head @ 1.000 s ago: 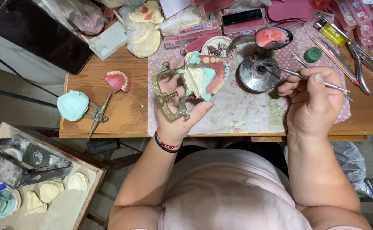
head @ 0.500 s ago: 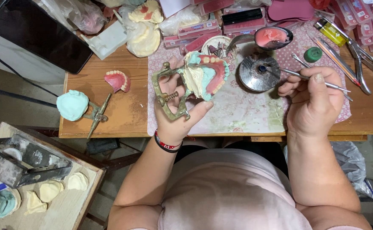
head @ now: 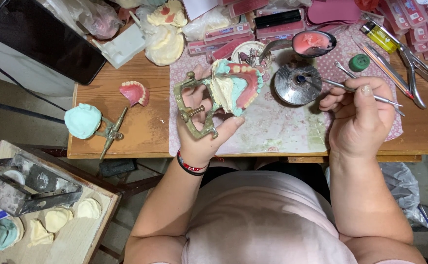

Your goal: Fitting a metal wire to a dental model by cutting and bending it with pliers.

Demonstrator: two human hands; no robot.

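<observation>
My left hand [head: 201,129] grips a brass-coloured dental articulator [head: 194,108] that carries a plaster cast with a pink wax denture [head: 237,82], held above the patterned mat [head: 272,127]. My right hand [head: 358,117] pinches a thin metal wax tool [head: 343,87]. The tool's tip rests at the centre of a round metal burner dish [head: 299,84]. A spoon of pink wax [head: 311,43] lies just behind the dish.
A loose pink denture [head: 134,92] and a second articulator with a green cast [head: 89,122] lie on the wooden table [head: 126,142] at left. Pliers [head: 419,73], a lighter [head: 377,34] and a green cap [head: 359,62] sit at right. A tray of plaster casts [head: 52,220] stands lower left.
</observation>
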